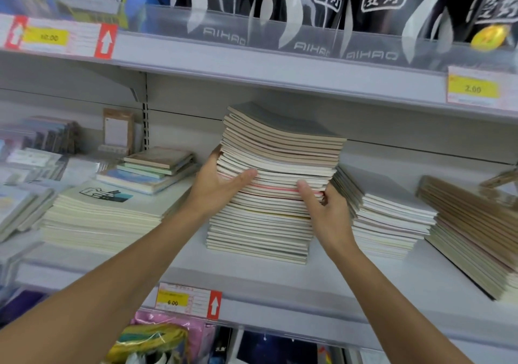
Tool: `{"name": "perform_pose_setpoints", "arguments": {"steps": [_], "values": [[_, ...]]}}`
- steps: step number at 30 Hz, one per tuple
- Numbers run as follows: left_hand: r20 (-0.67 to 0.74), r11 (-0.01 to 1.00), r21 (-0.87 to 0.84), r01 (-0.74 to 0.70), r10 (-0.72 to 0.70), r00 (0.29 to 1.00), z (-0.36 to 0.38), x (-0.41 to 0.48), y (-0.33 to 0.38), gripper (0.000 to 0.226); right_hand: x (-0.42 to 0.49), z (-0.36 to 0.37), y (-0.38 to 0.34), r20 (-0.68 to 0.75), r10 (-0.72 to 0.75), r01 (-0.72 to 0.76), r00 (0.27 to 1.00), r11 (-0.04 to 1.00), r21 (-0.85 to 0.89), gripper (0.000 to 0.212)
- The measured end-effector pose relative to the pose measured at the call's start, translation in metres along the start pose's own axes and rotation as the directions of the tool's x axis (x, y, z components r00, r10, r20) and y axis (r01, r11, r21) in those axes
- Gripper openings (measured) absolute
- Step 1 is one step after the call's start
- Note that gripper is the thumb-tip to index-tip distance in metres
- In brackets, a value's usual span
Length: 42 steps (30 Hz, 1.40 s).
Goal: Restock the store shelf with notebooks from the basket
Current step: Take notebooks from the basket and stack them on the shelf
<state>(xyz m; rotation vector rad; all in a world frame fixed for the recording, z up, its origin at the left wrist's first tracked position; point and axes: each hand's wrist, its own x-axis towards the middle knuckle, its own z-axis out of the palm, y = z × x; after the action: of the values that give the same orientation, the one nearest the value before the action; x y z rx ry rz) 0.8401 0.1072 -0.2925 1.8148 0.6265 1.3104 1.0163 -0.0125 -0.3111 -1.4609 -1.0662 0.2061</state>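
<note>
Notebooks (277,184) sit in a tall, leaning stack at the middle of the shelf (350,288), between lower piles on either side. Your left hand (218,187) grips the stack's left edge about halfway up, thumb on the front, and your right hand (325,209) clasps the right front corner a little lower. You seem to be squaring up the pile. Next, push the overhanging upper half back into line, gently, since it looks ready to slide.

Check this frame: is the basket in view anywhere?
No, only the shelf, its stacks of notebooks and both hands, left hand and right hand, show.
</note>
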Motion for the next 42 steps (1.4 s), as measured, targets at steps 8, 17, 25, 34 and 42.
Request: {"name": "perform_pose_setpoints", "arguments": {"steps": [8, 17, 25, 34, 42], "values": [[-0.141, 0.999, -0.024, -0.021, 0.017, 0.99, 0.009, 0.008, -0.006, 0.032, -0.002, 0.015, -0.002, -0.163, -0.133, 0.142, 0.978, 0.989, 0.049, 0.037], [-0.141, 0.934, 0.354, -0.055, 0.111, 0.984, 0.002, -0.006, -0.016, 0.118, -0.002, 0.005, 0.007, -0.159, -0.24, 0.202, 0.958, 0.953, -0.224, 0.068], [0.371, -0.003, 0.898, -0.441, 0.545, 0.752, -0.005, -0.004, -0.058, 0.101, 0.016, 0.012, 0.034, 0.359, -0.733, 0.522, 0.578, -0.006, -0.853, 0.079], [0.376, -0.024, 0.897, -0.442, 0.566, 0.733, -0.005, 0.004, -0.062, 0.096, 0.022, 0.021, 0.037, 0.373, -0.697, 0.45, 0.613, -0.08, -0.889, 0.077], [0.399, -0.049, 0.906, -0.419, 0.426, 0.812, -0.006, -0.013, -0.043, 0.089, 0.007, 0.01, 0.025, 0.445, -0.558, 0.455, 0.7, -0.132, -0.881, 0.077]]}}
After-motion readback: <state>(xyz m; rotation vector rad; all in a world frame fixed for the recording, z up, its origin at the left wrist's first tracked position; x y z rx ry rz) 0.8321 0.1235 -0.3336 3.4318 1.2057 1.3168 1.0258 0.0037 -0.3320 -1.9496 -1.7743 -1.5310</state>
